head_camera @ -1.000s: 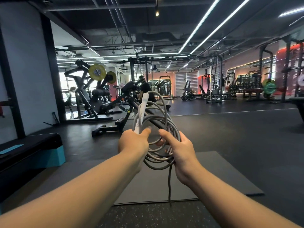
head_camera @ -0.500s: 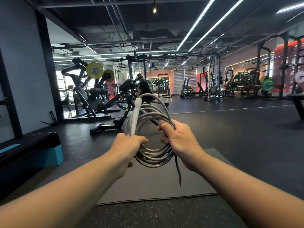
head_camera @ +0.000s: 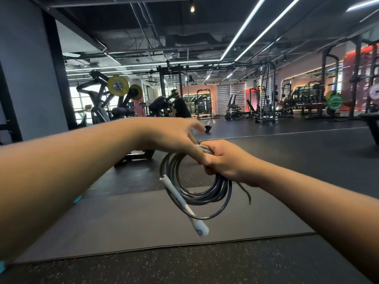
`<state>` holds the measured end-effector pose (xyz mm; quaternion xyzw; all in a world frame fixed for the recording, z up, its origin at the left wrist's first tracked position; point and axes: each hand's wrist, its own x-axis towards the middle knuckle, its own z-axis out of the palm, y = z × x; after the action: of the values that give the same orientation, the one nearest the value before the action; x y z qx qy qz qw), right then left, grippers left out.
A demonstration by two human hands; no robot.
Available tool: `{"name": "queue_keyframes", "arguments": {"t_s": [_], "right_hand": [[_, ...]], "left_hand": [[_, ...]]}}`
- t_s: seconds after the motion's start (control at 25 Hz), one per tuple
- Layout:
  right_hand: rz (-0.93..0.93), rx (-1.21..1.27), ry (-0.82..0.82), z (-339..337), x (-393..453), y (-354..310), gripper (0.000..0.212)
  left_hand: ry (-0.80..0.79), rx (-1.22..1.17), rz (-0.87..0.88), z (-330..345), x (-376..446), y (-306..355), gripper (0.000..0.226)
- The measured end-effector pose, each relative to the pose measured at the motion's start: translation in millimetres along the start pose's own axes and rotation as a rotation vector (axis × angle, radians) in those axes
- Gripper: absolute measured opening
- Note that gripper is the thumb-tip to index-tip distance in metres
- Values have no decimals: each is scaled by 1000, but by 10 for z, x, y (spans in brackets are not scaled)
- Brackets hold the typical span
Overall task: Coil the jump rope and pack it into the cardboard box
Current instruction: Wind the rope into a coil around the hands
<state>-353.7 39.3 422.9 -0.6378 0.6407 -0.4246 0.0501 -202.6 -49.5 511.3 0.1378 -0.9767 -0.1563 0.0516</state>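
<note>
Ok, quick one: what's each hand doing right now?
Left hand: open, fingers spread, holding nothing, lying across the top of the jump rope.
Right hand: closed around the coiled jump rope; the white handle hangs loose.

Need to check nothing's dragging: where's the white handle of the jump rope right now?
Head view, centre: the white handle hangs slanted off the coil, below the right hand that grips the loops, above the grey mat.

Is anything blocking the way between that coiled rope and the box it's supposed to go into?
No box shows in this view, so the path cannot be judged. The right hand grips the coiled jump rope above the grey mat; the left hand touches it at the same spot.
</note>
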Motion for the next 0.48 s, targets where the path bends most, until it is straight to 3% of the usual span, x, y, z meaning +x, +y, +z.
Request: {"name": "queue_keyframes", "arguments": {"t_s": [0.04,0.12,0.2,0.32,0.48], "right_hand": [[-18,-72,-38,-43,0,-33,15],[-48,-151,-101,-106,-21,-83,13],[-62,-204,-113,-168,-41,-85,16],[-45,-159,-111,-218,-82,-42,23],[86,-81,-164,-320,-191,4,29]], "left_hand": [[-79,32,-22,-1,74,18,64],[-131,26,-43,83,191,-23,66],[-124,-143,-45,238,237,-130,72],[-97,-395,-9,429,184,-198,57],[-43,-351,-30,464,144,-263,49]]}}
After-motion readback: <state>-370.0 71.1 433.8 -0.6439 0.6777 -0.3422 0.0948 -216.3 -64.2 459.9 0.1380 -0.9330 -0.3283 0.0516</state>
